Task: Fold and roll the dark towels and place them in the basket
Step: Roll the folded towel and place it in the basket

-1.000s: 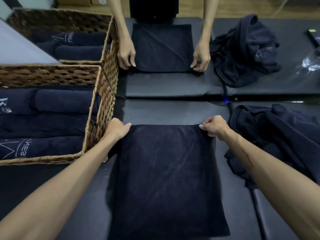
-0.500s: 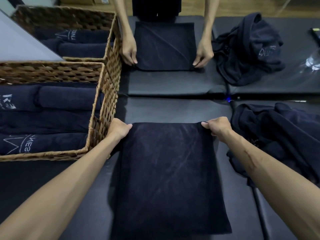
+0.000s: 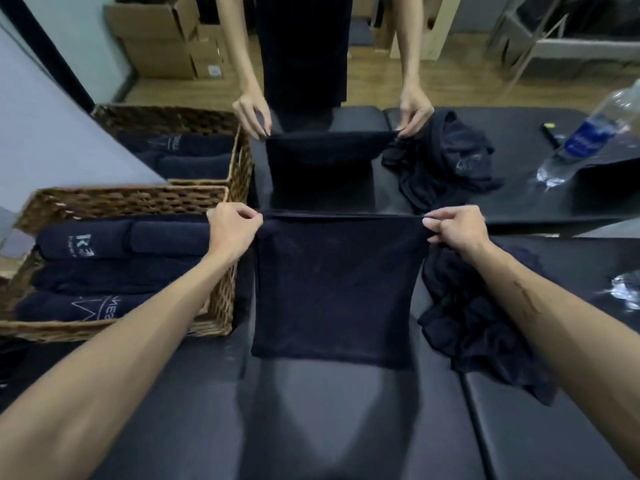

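Note:
A folded dark towel (image 3: 332, 292) hangs in the air over the black padded table (image 3: 311, 427). My left hand (image 3: 232, 230) pinches its top left corner and my right hand (image 3: 453, 230) pinches its top right corner, so the top edge is stretched level. Its lower edge hangs free above the table. To the left stands a wicker basket (image 3: 218, 306) holding several rolled dark towels (image 3: 104, 268). A heap of unfolded dark towels (image 3: 478, 327) lies to the right of the held one.
A mirror ahead repeats the scene: a person's hands lift a towel (image 3: 322, 161), with a second basket (image 3: 239, 164) and towel heap (image 3: 446, 164). A plastic water bottle (image 3: 588, 133) lies at the far right. Cardboard boxes (image 3: 166, 36) stand on the floor behind.
The towel lay flat on the table with both hands at its far corners. Both hands have since lifted it by those corners, so it hangs upright.

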